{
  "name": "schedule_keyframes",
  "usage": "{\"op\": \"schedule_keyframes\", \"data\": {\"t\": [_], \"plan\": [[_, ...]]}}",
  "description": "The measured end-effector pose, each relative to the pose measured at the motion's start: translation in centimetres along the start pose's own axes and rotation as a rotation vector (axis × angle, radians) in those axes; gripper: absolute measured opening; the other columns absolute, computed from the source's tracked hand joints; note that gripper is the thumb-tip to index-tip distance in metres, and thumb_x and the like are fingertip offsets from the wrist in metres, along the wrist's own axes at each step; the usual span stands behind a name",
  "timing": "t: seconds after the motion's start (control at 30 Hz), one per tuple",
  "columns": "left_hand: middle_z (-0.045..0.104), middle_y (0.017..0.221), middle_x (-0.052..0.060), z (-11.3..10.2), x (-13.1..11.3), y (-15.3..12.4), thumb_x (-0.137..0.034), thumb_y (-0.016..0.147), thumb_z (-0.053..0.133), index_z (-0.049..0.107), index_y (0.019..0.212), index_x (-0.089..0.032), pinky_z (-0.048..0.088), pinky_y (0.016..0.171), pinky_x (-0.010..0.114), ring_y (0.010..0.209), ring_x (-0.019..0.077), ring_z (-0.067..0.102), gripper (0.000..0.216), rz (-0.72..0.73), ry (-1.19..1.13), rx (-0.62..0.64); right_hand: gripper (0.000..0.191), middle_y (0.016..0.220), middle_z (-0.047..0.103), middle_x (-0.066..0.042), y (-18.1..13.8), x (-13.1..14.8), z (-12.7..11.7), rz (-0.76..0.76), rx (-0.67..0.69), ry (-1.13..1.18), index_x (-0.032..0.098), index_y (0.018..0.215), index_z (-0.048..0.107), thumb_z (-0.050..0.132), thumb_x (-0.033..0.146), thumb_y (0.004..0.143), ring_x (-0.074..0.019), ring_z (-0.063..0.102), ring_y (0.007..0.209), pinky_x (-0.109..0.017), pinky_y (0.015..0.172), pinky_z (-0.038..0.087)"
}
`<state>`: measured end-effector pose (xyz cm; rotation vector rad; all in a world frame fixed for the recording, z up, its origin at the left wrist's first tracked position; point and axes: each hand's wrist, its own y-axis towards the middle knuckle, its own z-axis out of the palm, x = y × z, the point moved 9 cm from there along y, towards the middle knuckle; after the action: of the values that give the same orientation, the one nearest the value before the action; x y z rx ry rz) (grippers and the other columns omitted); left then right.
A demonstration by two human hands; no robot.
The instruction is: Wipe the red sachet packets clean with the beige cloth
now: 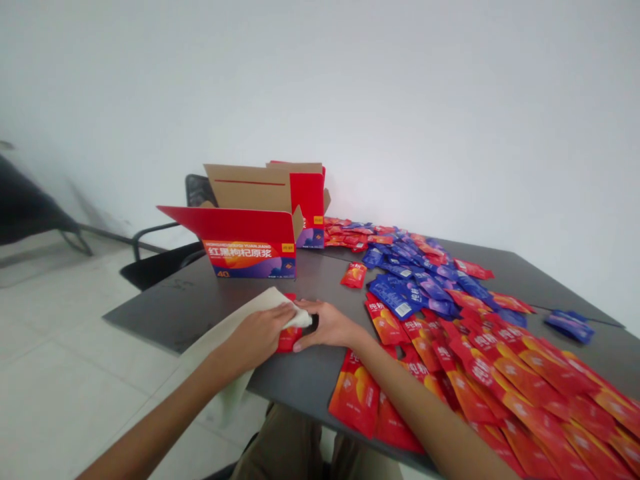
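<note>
My left hand [265,330] is closed over a pale cloth [245,310], pressing it down on a red pouch [287,343]. The cloth covers much of that pouch and hangs over the table's near edge. From the other side my right hand [330,325] curves round the pouch's right end. Its thumb touches the pouch low down and its fingers meet the cloth's edge. Just right of my right hand, many red pouches [385,323] lie overlapped in rows. Another small red pouch [354,275] lies alone beyond it.
On the grey table [320,383] an open red carton [250,257] stands at the left, flaps raised. A second carton [307,200] stands behind it. Blue pouches [400,293] are heaped along the back. A black chair [165,263] is left of the table.
</note>
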<state>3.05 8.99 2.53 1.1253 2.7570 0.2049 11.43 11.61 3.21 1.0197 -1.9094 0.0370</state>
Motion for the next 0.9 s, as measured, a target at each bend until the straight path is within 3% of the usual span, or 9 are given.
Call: {"op": "schedule_keyframes", "data": {"t": [0.13, 0.3, 0.47, 0.53, 0.73, 0.9], "plan": [[0.050, 0.140, 0.011, 0.3, -1.4, -0.5, 0.000, 0.075, 0.038, 0.049, 0.134, -0.012, 0.034, 0.111, 0.033, 0.130, 0.0187, 0.045, 0.061, 0.099, -0.025, 0.025, 0.078, 0.127, 0.063, -0.006, -0.1, -0.6, 0.1, 0.052, 0.012, -0.062, 0.024, 0.123, 0.062, 0.086, 0.042, 0.050, -0.0277, 0.053, 0.123, -0.041, 0.110, 0.032], [0.053, 0.137, 0.012, -0.4, 1.0, 0.3, -0.001, 0.078, 0.039, 0.050, 0.132, -0.013, 0.038, 0.108, 0.037, 0.127, 0.0212, 0.049, 0.057, -0.046, -0.005, -0.014, 0.061, 0.128, 0.063, -0.004, -0.2, -0.4, -0.3, 0.055, -0.032, -0.038, 0.024, 0.114, 0.067, 0.083, 0.041, 0.058, -0.0259, 0.056, 0.120, -0.039, 0.108, 0.037], [0.050, 0.141, 0.009, 0.6, -1.5, -0.7, -0.002, 0.074, 0.038, 0.048, 0.135, -0.013, 0.033, 0.112, 0.034, 0.132, 0.0176, 0.044, 0.062, 0.076, -0.054, 0.014, 0.072, 0.125, 0.064, -0.005, 0.0, -0.6, 0.1, 0.020, 0.009, -0.033, 0.024, 0.120, 0.063, 0.085, 0.039, 0.052, -0.0264, 0.055, 0.121, -0.038, 0.108, 0.036], [0.051, 0.139, 0.010, 0.2, -1.4, -0.9, -0.002, 0.075, 0.038, 0.049, 0.134, -0.013, 0.034, 0.111, 0.034, 0.129, 0.0182, 0.047, 0.061, 0.053, -0.114, 0.002, 0.070, 0.123, 0.065, -0.005, 0.0, -0.7, 0.2, 0.017, 0.008, -0.050, 0.023, 0.118, 0.064, 0.085, 0.039, 0.053, -0.0261, 0.056, 0.120, -0.037, 0.108, 0.035], [0.061, 0.130, 0.002, -2.2, 2.1, 0.2, -0.016, 0.085, 0.042, 0.055, 0.131, -0.024, 0.038, 0.105, 0.032, 0.118, 0.0191, 0.057, 0.048, -0.066, -0.433, -0.035, 0.063, 0.110, 0.070, -0.002, -0.2, 0.2, -0.2, 0.048, -0.003, -0.022, 0.021, 0.114, 0.065, 0.082, 0.043, 0.058, -0.0220, 0.064, 0.101, -0.032, 0.096, 0.045], [0.065, 0.123, 0.003, -1.9, 5.4, -0.4, -0.031, 0.090, 0.042, 0.057, 0.127, -0.020, 0.043, 0.100, 0.032, 0.113, 0.0211, 0.060, 0.042, -0.249, -0.539, -0.142, 0.061, 0.122, 0.065, -0.004, -0.1, 0.6, -0.4, 0.044, -0.012, -0.019, 0.023, 0.117, 0.064, 0.080, 0.043, 0.061, -0.0236, 0.059, 0.113, -0.035, 0.105, 0.039]]}}
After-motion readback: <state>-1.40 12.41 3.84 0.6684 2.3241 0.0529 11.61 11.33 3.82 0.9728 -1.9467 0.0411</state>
